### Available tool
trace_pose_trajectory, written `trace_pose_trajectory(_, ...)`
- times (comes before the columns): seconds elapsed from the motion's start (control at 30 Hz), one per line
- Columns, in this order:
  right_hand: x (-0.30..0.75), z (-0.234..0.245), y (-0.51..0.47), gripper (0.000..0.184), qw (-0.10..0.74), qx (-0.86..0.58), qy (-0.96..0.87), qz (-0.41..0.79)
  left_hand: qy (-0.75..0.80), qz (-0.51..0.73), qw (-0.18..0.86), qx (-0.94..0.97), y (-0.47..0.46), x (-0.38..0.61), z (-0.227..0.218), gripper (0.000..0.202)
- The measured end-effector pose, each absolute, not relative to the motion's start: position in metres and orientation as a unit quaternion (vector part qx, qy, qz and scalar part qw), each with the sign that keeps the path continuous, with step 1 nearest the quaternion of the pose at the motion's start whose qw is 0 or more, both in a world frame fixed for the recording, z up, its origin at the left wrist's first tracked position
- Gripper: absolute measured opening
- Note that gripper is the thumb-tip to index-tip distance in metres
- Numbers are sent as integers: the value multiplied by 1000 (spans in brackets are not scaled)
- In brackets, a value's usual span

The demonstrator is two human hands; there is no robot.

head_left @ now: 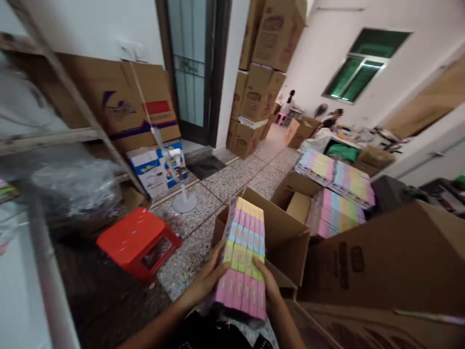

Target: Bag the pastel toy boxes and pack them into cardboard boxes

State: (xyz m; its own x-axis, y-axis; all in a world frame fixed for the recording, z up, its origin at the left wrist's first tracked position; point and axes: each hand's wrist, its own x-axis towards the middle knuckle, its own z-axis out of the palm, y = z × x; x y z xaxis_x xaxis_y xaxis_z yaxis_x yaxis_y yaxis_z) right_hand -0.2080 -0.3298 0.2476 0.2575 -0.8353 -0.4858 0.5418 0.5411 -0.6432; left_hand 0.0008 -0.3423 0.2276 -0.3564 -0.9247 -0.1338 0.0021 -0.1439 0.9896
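My left hand [207, 274] and my right hand [265, 277] grip the two long sides of a plastic-wrapped bundle of small pastel boxes [243, 257], in pink, yellow, blue and green bands. The bundle is tilted, and its far end points up and away from me. Just beyond it stands an open cardboard carton [279, 232] with raised flaps. The bundle hangs over the carton's near side and does not visibly touch it. The carton's inside is mostly hidden by the bundle and flaps.
More pastel bundles [336, 215] lie stacked to the right, and a large cardboard carton [381, 261] fills the lower right. A red plastic stool [138, 242] and a white fan base [184, 201] stand on the speckled floor. Stacked cartons [261, 82] flank a doorway, with a person [329, 118] farther back.
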Motion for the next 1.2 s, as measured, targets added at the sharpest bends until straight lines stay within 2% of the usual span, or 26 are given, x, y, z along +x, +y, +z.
trace_pose_trajectory(0.13, -269, 246, -329, 50, 699, -123, 491, -505, -641, -606, 282, 378, -393, -44, 215, 75)
trace_pose_trajectory(0.27, -311, 248, -349, 46, 647, -119, 566, -497, -755, -432, 171, 462, -442, -56, 193, 53)
trace_pose_trajectory(0.33, -328, 241, -371, 45, 622, -124, 608, -478, -768, -404, 136, 477, -463, -55, 174, 49)
trace_pose_trajectory(0.47, -356, 207, -433, 39, 642, -100, 642, -407, -764, -384, 99, 509, -496, -54, 128, 56)
trace_pose_trajectory(0.57, -369, 169, -485, 38, 680, -94, 640, -344, -816, -314, 84, 478, -514, -59, 100, 59)
trace_pose_trajectory(0.7, -380, 94, -554, 42, 721, -95, 638, -255, -845, -272, 54, 457, -528, -75, 70, 59)
trace_pose_trajectory(0.83, -374, -14, -604, 41, 742, -15, 619, -256, -826, -252, 68, 500, -529, -88, 41, 43)
trace_pose_trajectory(0.97, -344, -131, -617, 37, 738, 11, 612, -284, -808, -201, 159, 530, -517, -94, 16, 35)
trace_pose_trajectory(1.13, -293, -256, -608, 35, 745, 28, 580, -328, -774, -131, 293, 545, -495, -92, -11, 38)
trace_pose_trajectory(1.2, -278, -295, -610, 36, 753, 35, 566, -335, -772, -117, 285, 556, -481, -91, -20, 38)
